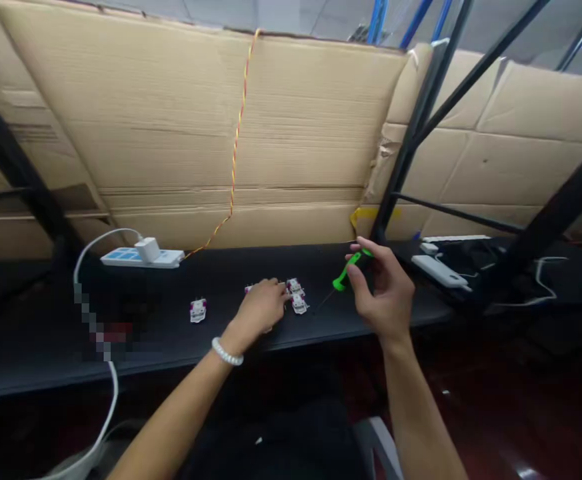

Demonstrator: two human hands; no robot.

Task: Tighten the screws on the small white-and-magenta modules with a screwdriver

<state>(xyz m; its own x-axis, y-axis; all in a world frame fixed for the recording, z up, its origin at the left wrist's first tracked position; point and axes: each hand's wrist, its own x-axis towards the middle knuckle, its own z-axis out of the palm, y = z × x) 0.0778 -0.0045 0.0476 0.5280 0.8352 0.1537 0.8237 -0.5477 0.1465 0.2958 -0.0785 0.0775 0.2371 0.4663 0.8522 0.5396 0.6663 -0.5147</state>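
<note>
My right hand (383, 290) is closed around the handle of a green and black screwdriver (343, 277). Its thin shaft slants down and left, its tip just above or on the black table, close to a pair of small white parts with purple edges (297, 297). My left hand (265, 303), a white beaded bracelet (227, 352) at its wrist, is lowered over the table with curled fingers. The fingertips meet the left side of that pair, and their exact grip is partly hidden. Another similar part shows from behind this hand. Further left lies a single white and purple part (198, 310).
A white power strip (171, 259) with a plugged-in adapter (147, 249) stands at the back left, its white cable (113, 387) hanging over the front edge. Cardboard (171, 133) walls the back. Black metal posts (405, 167) flank the table. A white device (441, 272) and cords lie right.
</note>
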